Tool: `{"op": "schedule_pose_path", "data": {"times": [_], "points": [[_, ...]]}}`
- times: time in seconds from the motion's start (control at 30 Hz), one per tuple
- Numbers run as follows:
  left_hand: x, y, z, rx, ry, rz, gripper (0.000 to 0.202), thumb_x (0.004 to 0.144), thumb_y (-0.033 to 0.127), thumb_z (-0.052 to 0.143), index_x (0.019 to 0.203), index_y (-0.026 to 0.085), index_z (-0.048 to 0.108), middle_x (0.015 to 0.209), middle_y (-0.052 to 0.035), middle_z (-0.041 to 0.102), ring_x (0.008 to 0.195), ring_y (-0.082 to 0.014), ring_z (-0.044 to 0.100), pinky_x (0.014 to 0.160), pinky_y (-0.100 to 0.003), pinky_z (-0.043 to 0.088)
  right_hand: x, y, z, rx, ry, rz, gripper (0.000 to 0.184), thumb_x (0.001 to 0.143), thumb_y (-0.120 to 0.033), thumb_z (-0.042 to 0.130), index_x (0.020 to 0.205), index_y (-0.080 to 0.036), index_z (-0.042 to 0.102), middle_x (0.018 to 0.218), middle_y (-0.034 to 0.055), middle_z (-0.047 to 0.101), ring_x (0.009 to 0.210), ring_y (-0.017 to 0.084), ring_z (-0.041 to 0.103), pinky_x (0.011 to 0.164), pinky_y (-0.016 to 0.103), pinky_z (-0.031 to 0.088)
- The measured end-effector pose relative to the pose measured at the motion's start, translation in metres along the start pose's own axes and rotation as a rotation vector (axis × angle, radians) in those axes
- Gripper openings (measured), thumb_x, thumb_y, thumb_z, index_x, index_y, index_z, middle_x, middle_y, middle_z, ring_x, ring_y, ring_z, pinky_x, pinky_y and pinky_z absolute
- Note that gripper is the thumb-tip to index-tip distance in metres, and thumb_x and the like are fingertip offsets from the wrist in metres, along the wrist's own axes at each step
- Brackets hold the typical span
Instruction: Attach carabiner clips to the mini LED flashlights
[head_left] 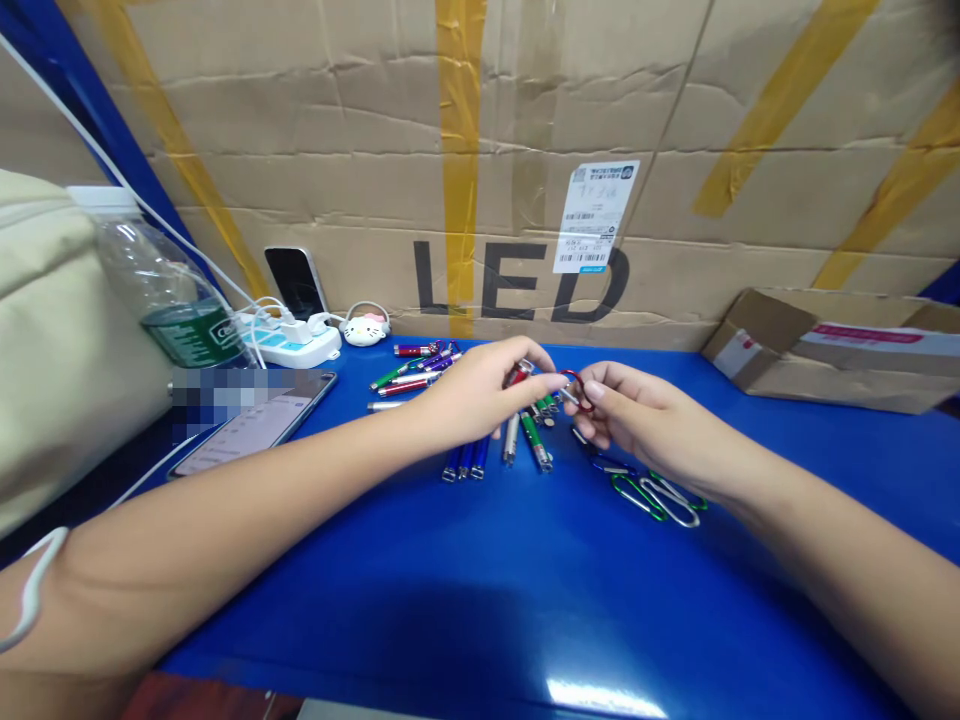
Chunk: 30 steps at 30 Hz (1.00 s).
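Observation:
My left hand [480, 385] is closed around a small red keychain flashlight [519, 373], thumb and forefinger reaching right. My right hand [637, 415] pinches a red carabiner clip [577, 390] that meets the flashlight's end between the two hands. Under and beside the hands lie several small coloured flashlights [495, 450] on the blue table [480, 580]. A few green, silver and blue carabiners [656, 495] lie just below my right wrist.
More flashlights [416, 372] lie behind my left hand. A phone [255, 425] lies at the left, with a power strip [292, 342], a second phone [296, 280], a water bottle [169, 290] and a cream bag. A cardboard wall stands behind; a flat carton [832, 350] lies at the right.

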<state>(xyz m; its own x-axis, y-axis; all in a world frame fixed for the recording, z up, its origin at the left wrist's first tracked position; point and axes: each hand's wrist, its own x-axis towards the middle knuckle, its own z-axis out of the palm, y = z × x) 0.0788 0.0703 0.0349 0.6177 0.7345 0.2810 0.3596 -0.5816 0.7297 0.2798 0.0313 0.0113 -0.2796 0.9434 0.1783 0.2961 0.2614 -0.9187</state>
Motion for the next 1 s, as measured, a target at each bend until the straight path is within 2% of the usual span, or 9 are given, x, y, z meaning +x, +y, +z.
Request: {"op": "schedule_pose_path", "data": {"times": [0.07,0.13,0.23,0.33,0.47,0.6,0.73,0.83,1.0], "points": [[-0.001,0.001,0.004,-0.065,-0.079,-0.06,0.024,0.088,0.041,0.051,0.091,0.018,0.055,0.056,0.0049,0.055,0.037,-0.0078,0.049,0.04,-0.019,0.035,0.0,0.001,0.003,-0.008,0.013,-0.01,0.032,0.089,-0.051,0.047,0.086,-0.02,0.049,0.072,-0.0004,0.056,0.058,0.011,0.049,0.054,0.025,0.04],[-0.001,0.0,0.008,-0.092,-0.096,-0.103,0.023,0.089,0.04,0.048,0.087,0.018,0.054,0.052,0.0056,0.053,0.036,-0.0085,0.049,0.039,-0.019,0.034,0.0,0.001,0.004,-0.103,0.059,-0.032,0.031,0.09,-0.051,0.045,0.091,-0.021,0.049,0.074,0.0004,0.059,0.058,0.012,0.051,0.054,0.025,0.042],[-0.001,-0.001,0.01,-0.041,-0.047,-0.108,0.022,0.088,0.039,0.049,0.084,0.018,0.054,0.051,0.0059,0.052,0.037,-0.0087,0.049,0.041,-0.019,0.034,-0.001,-0.001,0.007,-0.434,0.119,-0.125,0.027,0.091,-0.044,0.045,0.103,-0.02,0.05,0.089,0.0057,0.066,0.071,0.017,0.061,0.062,0.029,0.046],[-0.002,0.002,0.01,0.075,0.008,-0.06,0.019,0.086,0.034,0.053,0.078,0.017,0.056,0.052,0.0053,0.053,0.041,-0.008,0.049,0.046,-0.02,0.035,-0.002,-0.003,0.013,-0.834,0.099,-0.183,0.023,0.092,-0.034,0.043,0.107,-0.018,0.051,0.103,0.0111,0.067,0.087,0.023,0.065,0.069,0.032,0.046],[-0.003,0.006,0.012,0.088,0.033,-0.068,0.02,0.084,0.032,0.056,0.071,0.016,0.056,0.053,0.0043,0.053,0.044,-0.0077,0.048,0.046,-0.02,0.034,-0.002,-0.008,0.021,-1.197,0.059,-0.055,0.025,0.094,-0.029,0.036,0.108,-0.013,0.05,0.095,0.015,0.069,0.081,0.028,0.067,0.061,0.032,0.043],[-0.002,0.001,0.011,-0.151,-0.03,-0.202,0.022,0.078,0.037,0.065,0.081,0.016,0.057,0.053,0.005,0.055,0.04,-0.0067,0.048,0.042,-0.019,0.033,-0.003,-0.01,0.022,-1.241,0.036,0.01,0.022,0.095,-0.028,0.036,0.106,-0.013,0.048,0.091,0.0138,0.069,0.078,0.027,0.068,0.056,0.029,0.039],[-0.002,-0.007,0.008,-0.321,-0.108,-0.282,0.036,0.068,0.034,0.077,0.089,0.016,0.054,0.058,0.0037,0.06,0.048,-0.0088,0.056,0.045,-0.019,0.037,-0.003,-0.007,0.016,-1.199,0.098,-0.036,0.018,0.095,-0.029,0.036,0.101,-0.016,0.047,0.087,0.0108,0.069,0.07,0.024,0.067,0.052,0.027,0.036],[-0.003,-0.009,0.007,-0.298,-0.125,-0.293,0.036,0.065,0.035,0.079,0.082,0.016,0.053,0.059,0.0022,0.062,0.052,-0.01,0.059,0.049,-0.02,0.04,-0.003,-0.006,0.014,-1.199,0.129,-0.074,0.017,0.095,-0.03,0.037,0.1,-0.017,0.046,0.084,0.0093,0.069,0.067,0.023,0.066,0.051,0.026,0.033],[-0.004,-0.009,0.007,-0.224,-0.151,-0.26,0.034,0.066,0.04,0.076,0.081,0.015,0.058,0.069,0.001,0.065,0.058,-0.0094,0.056,0.053,-0.021,0.039,-0.003,-0.01,0.02,-1.258,0.057,-0.041,0.015,0.094,-0.027,0.038,0.098,-0.016,0.047,0.081,0.0105,0.069,0.066,0.023,0.065,0.05,0.025,0.031]]}}
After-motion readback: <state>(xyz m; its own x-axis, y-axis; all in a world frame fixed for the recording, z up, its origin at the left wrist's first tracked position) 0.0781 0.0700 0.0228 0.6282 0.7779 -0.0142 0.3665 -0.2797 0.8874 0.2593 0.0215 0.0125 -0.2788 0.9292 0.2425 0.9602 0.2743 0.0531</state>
